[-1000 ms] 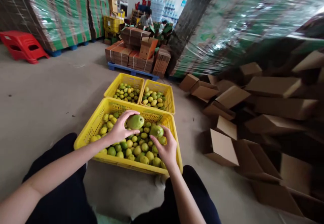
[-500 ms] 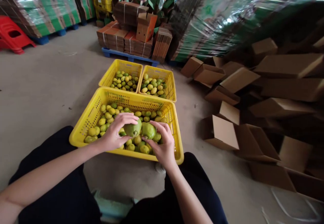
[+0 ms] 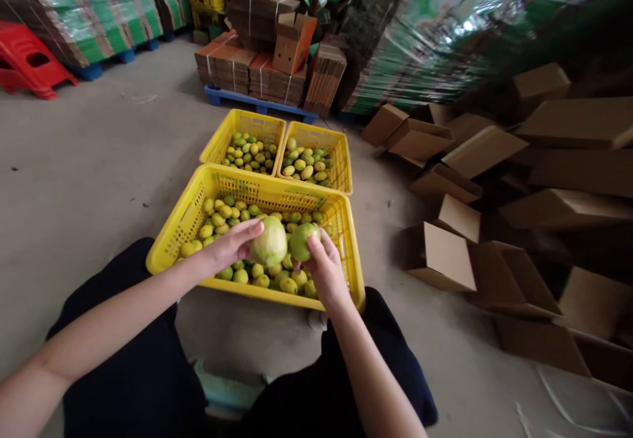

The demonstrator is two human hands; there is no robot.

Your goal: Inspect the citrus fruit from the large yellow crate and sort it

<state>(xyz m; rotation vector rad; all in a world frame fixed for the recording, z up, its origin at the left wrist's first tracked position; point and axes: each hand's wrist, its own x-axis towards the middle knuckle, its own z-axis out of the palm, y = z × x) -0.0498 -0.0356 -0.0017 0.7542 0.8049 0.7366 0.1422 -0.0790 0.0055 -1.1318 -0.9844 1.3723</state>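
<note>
My left hand is closed round a large pale-green lemon, its smooth whitish side facing up. In my right hand is a smaller, greener lemon, gripped between thumb and fingers. Both fruits are held side by side, close together, above a big yellow crate. Loose green and yellow lemons cover the floor of that crate, several of them hidden under my hands.
Behind stand two smaller-looking yellow crates with lemons. Open cardboard boxes are heaped at the right. Flattened cartons sit on a blue pallet ahead, people beyond. A red stool stands far left.
The lemon in my left hand has turned, now showing its pale side. My right-hand lemon has turned too, with the thumb now on top. The view has shifted slightly.
</note>
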